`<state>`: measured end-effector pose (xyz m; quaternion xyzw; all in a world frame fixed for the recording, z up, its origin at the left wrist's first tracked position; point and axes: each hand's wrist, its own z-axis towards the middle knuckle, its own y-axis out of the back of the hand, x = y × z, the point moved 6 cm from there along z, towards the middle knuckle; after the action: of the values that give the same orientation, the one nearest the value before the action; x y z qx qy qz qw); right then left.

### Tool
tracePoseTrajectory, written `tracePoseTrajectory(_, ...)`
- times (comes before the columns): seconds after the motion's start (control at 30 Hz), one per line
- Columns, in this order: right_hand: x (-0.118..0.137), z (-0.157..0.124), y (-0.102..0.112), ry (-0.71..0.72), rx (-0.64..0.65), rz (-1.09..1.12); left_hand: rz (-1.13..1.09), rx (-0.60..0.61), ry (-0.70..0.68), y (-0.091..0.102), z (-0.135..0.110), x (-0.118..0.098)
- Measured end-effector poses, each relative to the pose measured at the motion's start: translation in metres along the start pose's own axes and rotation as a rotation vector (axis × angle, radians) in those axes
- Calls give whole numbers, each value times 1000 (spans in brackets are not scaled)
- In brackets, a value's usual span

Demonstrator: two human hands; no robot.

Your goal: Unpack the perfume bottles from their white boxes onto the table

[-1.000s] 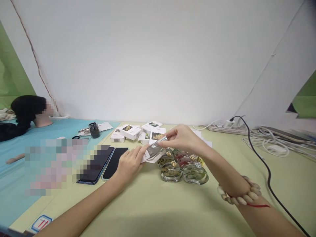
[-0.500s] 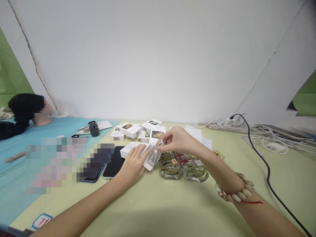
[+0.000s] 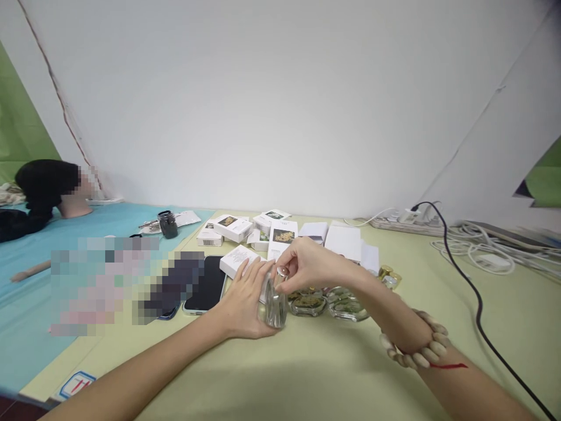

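Observation:
A clear glass bottle (image 3: 276,309) stands upright on the table between my two hands. My left hand (image 3: 245,301) cups it from the left side, fingers along its upper part and thumb low. Its round shiny cap (image 3: 283,272) is pinched between the thumb and fingers of my right hand (image 3: 302,263), which wears a beaded bracelet (image 3: 421,351) on the forearm. Behind the left fingers lies a white box (image 3: 238,261), partly covered. Just right of the bottle are similar glass bottles (image 3: 308,304) with dried plant matter inside, partly hidden by my right hand.
Several white printed boxes (image 3: 234,227) lie farther back. Phones (image 3: 205,289) rest to the left, near a dark jar (image 3: 167,224) and a wigged mannequin head (image 3: 52,184). Gold caps (image 3: 390,275) sit right. A black cable (image 3: 477,310) crosses the right side by a power strip (image 3: 394,221).
The glass bottle went from tilted against the white box to upright on the table. My left hand shifted from the box to the bottle's side; my right hand moved slightly down.

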<state>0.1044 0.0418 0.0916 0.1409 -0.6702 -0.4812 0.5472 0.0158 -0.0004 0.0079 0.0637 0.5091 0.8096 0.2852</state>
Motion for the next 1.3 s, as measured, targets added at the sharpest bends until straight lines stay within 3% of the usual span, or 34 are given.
tracePoseTrajectory(0.17, 6, -2, -10, 51, 196, 49, -177, -45, -14, 13, -1, -16)
tracePoseTrajectory(0.3, 6, -3, -12, 69, 233, 75, -271, -75, 46, 16, -1, -14)
tracePoseTrajectory(0.63, 18, -6, -4, 8, 26, -128, -98, -98, -7, 10, 1, -16)
tracePoseTrajectory(0.8, 13, -4, -13, -77, 49, -228, -49, -93, -26, 9, 1, -18)
tracePoseTrajectory(1.1, 25, -11, -12, 28, 145, -299, -149, -64, -54, 10, 2, -21)
tracePoseTrajectory(1.2, 32, -14, -7, 54, 96, -358, -156, -42, -35, 9, 2, -20)
tracePoseTrajectory(1.3, 42, -20, 7, 83, -11, -375, -150, -94, 17, 11, -1, -16)
